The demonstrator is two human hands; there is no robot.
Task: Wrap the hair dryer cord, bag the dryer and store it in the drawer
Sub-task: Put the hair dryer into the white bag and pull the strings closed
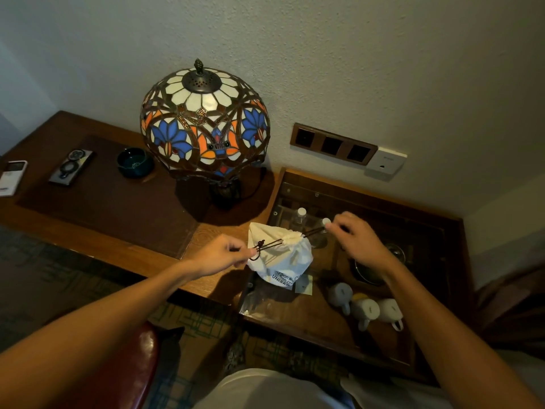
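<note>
White bag (283, 258) cinched | both hands (219, 255) (358, 240) grip drawstring (269, 243) | lamp (205, 125) behind, mugs (365, 309) near

White drawstring bag (283, 258) held above the desk edge (165, 261), mouth cinched. Left hand (219, 255) pinches one dark cord end; right hand (358, 240) pinches the other, cords taut sideways. Stained-glass lamp (205, 122) behind.
</note>
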